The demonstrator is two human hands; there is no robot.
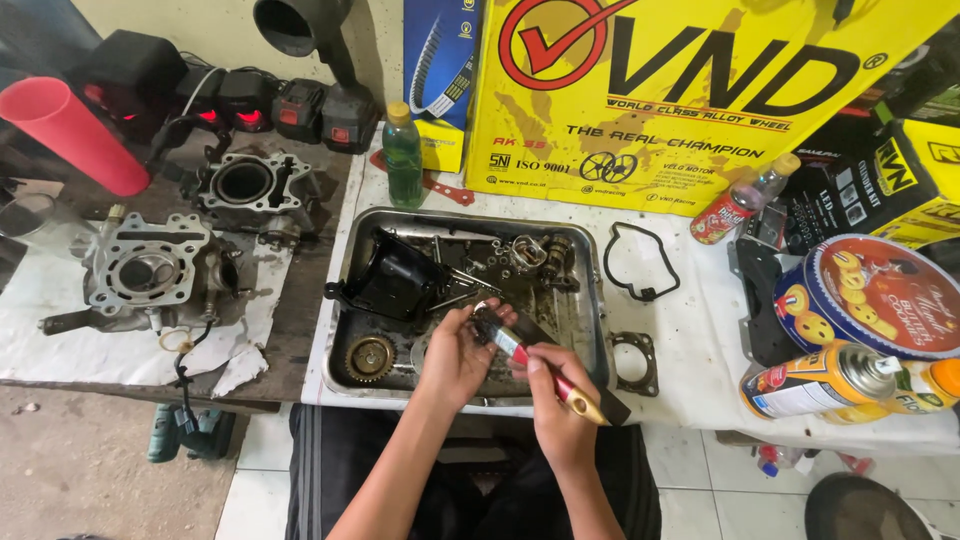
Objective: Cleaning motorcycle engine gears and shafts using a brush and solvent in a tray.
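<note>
My left hand holds a small dark metal part over the metal tray. My right hand grips a paintbrush with a red and gold handle; its bristle end touches the small part. In the oily tray lie a black plastic cover, a brass-coloured gear, a cam-like metal piece and several bolts.
Left of the tray sit two engine cylinder parts on paper. A green bottle, black gasket, metal flange, round cookie tin, spray cans and a yellow box surround it.
</note>
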